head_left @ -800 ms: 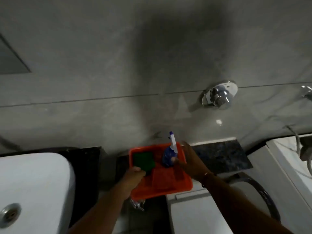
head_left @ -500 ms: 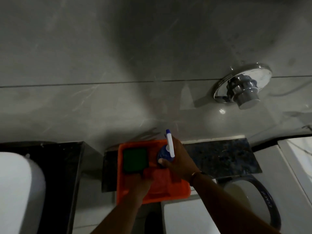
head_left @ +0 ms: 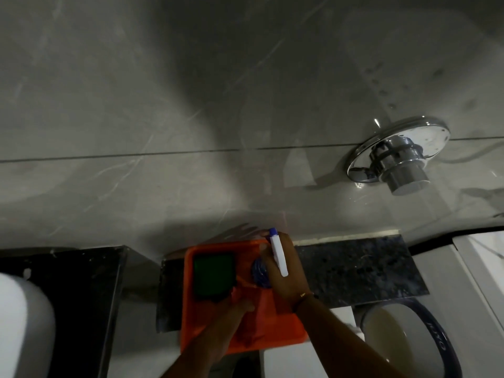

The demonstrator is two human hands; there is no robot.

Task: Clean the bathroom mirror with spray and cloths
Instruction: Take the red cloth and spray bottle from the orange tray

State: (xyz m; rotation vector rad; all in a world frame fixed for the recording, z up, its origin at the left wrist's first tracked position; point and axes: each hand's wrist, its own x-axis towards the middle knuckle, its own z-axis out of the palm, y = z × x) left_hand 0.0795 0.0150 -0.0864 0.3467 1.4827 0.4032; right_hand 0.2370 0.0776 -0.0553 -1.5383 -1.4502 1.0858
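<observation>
Compared with 0.5 s earlier, the left hand [head_left: 234, 306] has shifted right onto the orange cloth [head_left: 261, 309], fingers closing on it. The right hand [head_left: 283, 271] grips 1 spray bottle [head_left: 278, 255]. 1 orange tray [head_left: 188, 296] on the dark ledge [head_left: 354, 268] holds 1 green cloth [head_left: 214, 274].

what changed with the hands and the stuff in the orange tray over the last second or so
The right hand closed around the spray bottle, which it was only touching at first. The left hand slid from the green cloth to the orange cloth at the tray's middle; its grip there is unclear. The camera also moved closer and rightward. The orange tray, green cloth and bottle stayed put.
</observation>
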